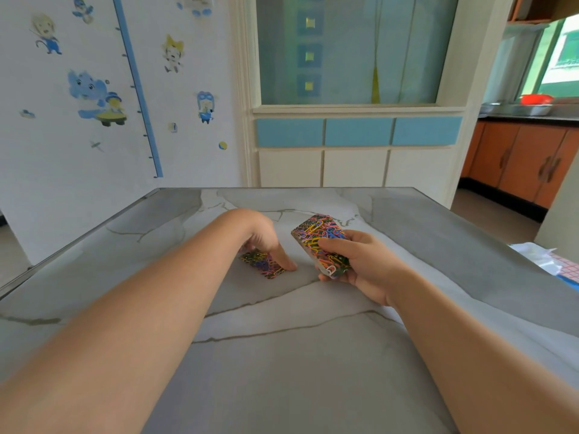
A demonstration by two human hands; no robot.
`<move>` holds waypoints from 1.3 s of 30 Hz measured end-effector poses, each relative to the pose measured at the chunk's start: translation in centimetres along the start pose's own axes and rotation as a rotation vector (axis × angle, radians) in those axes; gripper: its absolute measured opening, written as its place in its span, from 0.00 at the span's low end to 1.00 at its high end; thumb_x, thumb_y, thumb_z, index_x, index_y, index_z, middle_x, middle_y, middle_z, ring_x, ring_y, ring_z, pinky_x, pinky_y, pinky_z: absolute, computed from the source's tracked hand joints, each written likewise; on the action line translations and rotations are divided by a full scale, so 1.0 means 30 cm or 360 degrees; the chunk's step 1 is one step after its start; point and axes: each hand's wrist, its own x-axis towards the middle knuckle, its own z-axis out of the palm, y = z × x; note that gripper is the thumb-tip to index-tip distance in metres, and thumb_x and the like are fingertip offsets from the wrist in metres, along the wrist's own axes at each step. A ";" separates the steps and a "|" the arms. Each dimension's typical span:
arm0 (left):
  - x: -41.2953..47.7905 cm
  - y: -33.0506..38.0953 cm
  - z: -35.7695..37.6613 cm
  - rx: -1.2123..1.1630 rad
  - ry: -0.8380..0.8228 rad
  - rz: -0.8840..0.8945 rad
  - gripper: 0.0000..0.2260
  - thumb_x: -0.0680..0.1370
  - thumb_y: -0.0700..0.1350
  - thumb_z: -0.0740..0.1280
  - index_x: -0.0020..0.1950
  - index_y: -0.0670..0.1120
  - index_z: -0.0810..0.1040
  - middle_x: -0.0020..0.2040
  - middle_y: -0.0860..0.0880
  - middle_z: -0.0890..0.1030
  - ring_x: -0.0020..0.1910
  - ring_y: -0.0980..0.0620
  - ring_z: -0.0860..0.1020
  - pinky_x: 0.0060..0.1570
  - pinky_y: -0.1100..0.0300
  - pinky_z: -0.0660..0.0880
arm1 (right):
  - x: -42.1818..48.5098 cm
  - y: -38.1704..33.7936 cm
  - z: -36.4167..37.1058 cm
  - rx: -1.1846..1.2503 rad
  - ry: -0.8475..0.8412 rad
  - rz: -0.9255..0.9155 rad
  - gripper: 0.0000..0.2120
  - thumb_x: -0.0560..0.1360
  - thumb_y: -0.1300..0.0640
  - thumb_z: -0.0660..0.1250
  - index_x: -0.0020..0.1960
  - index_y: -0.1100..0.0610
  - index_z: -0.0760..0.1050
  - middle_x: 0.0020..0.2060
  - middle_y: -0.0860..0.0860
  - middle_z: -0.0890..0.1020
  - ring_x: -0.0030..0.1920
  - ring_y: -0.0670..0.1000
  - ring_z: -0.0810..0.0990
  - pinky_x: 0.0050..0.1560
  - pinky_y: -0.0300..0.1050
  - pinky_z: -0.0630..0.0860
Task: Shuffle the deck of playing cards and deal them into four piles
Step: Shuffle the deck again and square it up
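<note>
Right hand [360, 261]: grasping the deck [322, 242].
Left hand [260, 236]: fingers pressing a card [263, 264] onto the table [282, 355].
Nearby: white bag [535, 255] at right edge.

There is only one view, from a camera on the person's head. It looks forward and down over the table [282, 355], close to it. Both forearms enter from the bottom corners of the frame. The upper half shows the wall [78, 120] and a cabinet [354, 158] behind the table.
</note>
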 end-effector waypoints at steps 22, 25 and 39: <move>-0.116 -0.070 -0.035 0.0468 -0.0028 0.0152 0.31 0.60 0.64 0.78 0.58 0.53 0.77 0.60 0.50 0.78 0.58 0.49 0.76 0.61 0.52 0.74 | 0.001 0.008 -0.005 0.0028 0.0032 -0.0036 0.08 0.75 0.63 0.71 0.52 0.65 0.78 0.38 0.58 0.81 0.32 0.52 0.80 0.33 0.48 0.81; -0.111 -0.064 -0.025 0.0361 0.0023 0.0166 0.26 0.65 0.59 0.78 0.57 0.48 0.78 0.56 0.48 0.79 0.52 0.49 0.78 0.48 0.56 0.78 | -0.003 0.009 -0.007 0.0054 0.0023 -0.0039 0.06 0.76 0.64 0.70 0.51 0.65 0.78 0.39 0.58 0.81 0.32 0.52 0.80 0.34 0.48 0.82; -0.119 -0.034 0.168 -0.1753 0.0479 0.0743 0.16 0.75 0.35 0.55 0.49 0.45 0.82 0.40 0.42 0.79 0.33 0.49 0.74 0.29 0.61 0.70 | -0.018 0.014 0.034 -0.0503 0.0048 -0.0322 0.22 0.70 0.65 0.77 0.60 0.55 0.74 0.52 0.56 0.83 0.46 0.55 0.84 0.53 0.60 0.81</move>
